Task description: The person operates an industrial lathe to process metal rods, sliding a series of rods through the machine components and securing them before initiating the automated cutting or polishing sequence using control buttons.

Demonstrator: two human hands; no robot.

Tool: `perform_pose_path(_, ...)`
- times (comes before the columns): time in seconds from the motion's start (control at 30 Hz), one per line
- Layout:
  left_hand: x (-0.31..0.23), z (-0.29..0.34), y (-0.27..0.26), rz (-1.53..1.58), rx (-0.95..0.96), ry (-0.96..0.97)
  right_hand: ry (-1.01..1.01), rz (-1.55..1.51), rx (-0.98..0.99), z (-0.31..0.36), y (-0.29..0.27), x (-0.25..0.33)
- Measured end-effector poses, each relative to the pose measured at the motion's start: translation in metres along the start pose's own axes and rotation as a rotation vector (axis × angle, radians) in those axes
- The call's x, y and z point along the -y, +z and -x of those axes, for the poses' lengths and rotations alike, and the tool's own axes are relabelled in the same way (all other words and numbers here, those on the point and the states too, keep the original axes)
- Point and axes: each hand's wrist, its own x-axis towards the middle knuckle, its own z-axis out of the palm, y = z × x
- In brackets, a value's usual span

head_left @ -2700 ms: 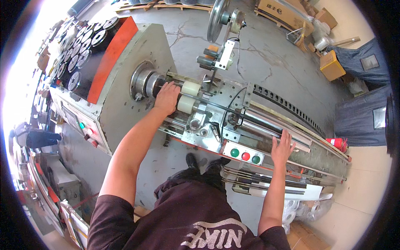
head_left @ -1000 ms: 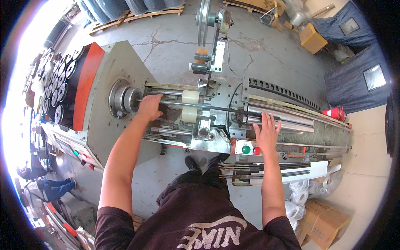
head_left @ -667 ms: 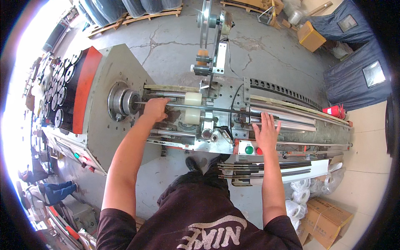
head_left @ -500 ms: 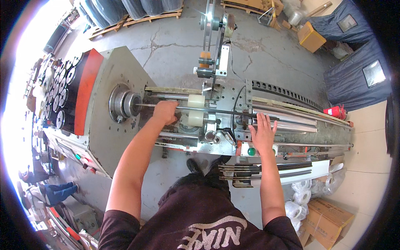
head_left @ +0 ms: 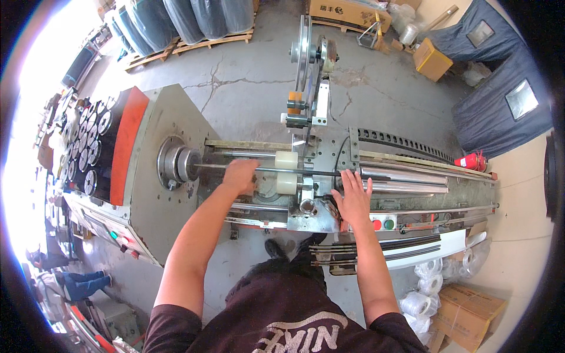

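A long thin dark rod (head_left: 323, 173) runs from the round metal chuck (head_left: 187, 165) on the grey machine housing, out to the right across the carriage. My left hand (head_left: 240, 177) is closed around the rod between the chuck and a white plastic roller block (head_left: 286, 172). Its fingertips are partly hidden. Over the rod's right part lies my right hand (head_left: 355, 200), fingers spread and pointing away from me. Whether its palm touches the rod I cannot tell. The metal carriage (head_left: 318, 150) sits on the rails between my hands.
Red and green buttons (head_left: 388, 225) sit just right of my right wrist. Several dark rods (head_left: 400, 244) lie on a white sheet at the near side. A wheel on an arm (head_left: 304, 53) rises behind the carriage. Cardboard boxes (head_left: 465, 315) and wrapped rolls stand at lower right.
My right hand has moved left along the rod, uncovering the buttons beside its wrist. The carriage with the roller block and wheel has shifted slightly right. My left hand stays on the rod.
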Motion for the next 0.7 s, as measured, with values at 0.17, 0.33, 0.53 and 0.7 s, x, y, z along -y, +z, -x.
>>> perform_pose_path(0.17,0.071,0.018,0.004,0.009,-0.018,-0.04,0.057,0.033,-0.004,0.001,-0.002,-0.009)
perform_pose_path(0.33,0.101,0.026,-0.005,-0.077,0.087,-0.166,0.085,0.027,-0.032,0.001,-0.001,-0.009)
perform_pose_path(0.53,0.077,0.006,0.007,-0.118,0.133,-0.069,0.078,0.009,-0.083,-0.002,0.013,0.007)
perform_pose_path(0.7,0.026,-0.016,0.027,-0.05,0.093,0.019,0.046,-0.001,-0.102,-0.002,0.027,0.021)
